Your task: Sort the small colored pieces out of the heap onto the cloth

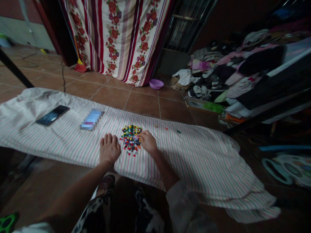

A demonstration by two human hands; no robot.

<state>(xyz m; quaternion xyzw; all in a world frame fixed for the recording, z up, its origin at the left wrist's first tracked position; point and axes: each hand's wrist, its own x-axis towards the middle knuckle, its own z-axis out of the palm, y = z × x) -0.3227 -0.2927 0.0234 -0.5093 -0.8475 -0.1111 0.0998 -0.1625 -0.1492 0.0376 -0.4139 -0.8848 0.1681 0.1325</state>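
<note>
A loose heap of small, multicoloured, blocky pieces (131, 139) lies between the two hands on a white cloth with thin pink and green stripes (80, 152). The left hand (110, 149) rests palm down just left of the heap, holding nothing visible, its fingers extended towards the far edge of the cloth. The right hand (148, 141) is at the heap's right side, fingers bent and fingertips drawn together over its edge; whether a piece is pinched between them, I cannot tell. The heap's long axis runs from the person's side towards the far edge, roughly along the stripes, and its near end tapers; the single pieces are too small to show which way each points. Beyond the right hand, a small tan piece (155, 126), a small orange piece (166, 128) and a dark green, elongated piece (178, 131) lie apart in a row, the green one's long axis running roughly left to right. Left of the left hand lies a lit, pale-screened phone (91, 119), its long axis slanting away and rightward.
</note>
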